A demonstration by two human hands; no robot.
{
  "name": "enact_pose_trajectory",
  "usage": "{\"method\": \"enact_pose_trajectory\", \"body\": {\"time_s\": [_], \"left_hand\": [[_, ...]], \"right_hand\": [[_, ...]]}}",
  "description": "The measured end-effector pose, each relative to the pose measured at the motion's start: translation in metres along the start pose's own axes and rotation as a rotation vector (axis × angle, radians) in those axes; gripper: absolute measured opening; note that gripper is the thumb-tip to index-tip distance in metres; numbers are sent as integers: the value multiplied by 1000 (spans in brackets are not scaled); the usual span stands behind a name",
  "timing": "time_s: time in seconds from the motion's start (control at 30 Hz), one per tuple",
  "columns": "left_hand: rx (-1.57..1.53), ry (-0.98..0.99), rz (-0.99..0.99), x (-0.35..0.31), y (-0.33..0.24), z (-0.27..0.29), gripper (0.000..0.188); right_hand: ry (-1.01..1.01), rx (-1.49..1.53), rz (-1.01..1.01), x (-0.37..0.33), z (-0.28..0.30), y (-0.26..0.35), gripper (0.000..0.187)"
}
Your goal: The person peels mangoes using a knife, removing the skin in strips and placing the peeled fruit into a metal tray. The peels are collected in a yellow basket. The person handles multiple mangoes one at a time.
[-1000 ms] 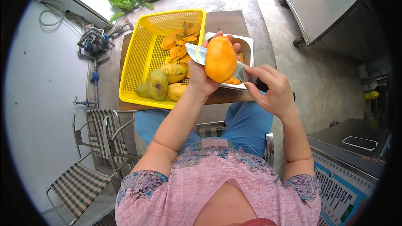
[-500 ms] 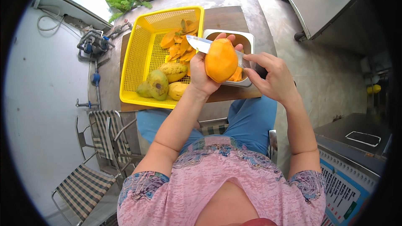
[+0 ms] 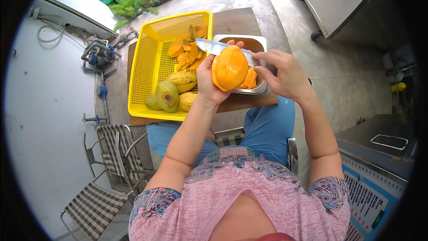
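Note:
My left hand cradles a peeled orange mango from below, over the table between a basket and a metal pan. A seam runs down the left side of its flesh. My right hand is closed on a knife; its handle is mostly hidden by the fingers. The knife blade passes behind the mango, its tip pointing left past my left hand. Beneath the hands, the metal pan holds orange mango pieces.
The yellow basket on the wooden table holds mango peels and several unpeeled mangoes. Folding chairs stand at left near wall pipes. A metal cabinet on wheels is at the far right.
The mango has turned a little in my left hand, and a seam now shows on its left side. My right fingers have shifted slightly with the knife. The whole view has moved a little.

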State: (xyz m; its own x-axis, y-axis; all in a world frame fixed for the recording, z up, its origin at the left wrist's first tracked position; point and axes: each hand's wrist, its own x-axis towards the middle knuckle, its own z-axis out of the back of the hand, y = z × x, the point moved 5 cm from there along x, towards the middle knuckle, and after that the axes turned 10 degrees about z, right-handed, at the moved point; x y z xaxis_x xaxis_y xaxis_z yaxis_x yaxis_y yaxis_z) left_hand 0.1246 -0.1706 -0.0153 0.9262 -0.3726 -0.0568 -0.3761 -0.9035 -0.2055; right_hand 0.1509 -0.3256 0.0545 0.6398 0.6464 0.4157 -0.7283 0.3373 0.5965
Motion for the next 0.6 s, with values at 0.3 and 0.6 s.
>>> {"method": "enact_pose_trajectory", "body": {"time_s": [0.3, 0.6], "left_hand": [[-58, 19, 130, -6, 1, 4, 51], [102, -142, 14, -6, -1, -6, 49]], "right_hand": [[-40, -131, -17, 10, 8, -8, 21], [-199, 525, -496, 6, -30, -41, 57]]}}
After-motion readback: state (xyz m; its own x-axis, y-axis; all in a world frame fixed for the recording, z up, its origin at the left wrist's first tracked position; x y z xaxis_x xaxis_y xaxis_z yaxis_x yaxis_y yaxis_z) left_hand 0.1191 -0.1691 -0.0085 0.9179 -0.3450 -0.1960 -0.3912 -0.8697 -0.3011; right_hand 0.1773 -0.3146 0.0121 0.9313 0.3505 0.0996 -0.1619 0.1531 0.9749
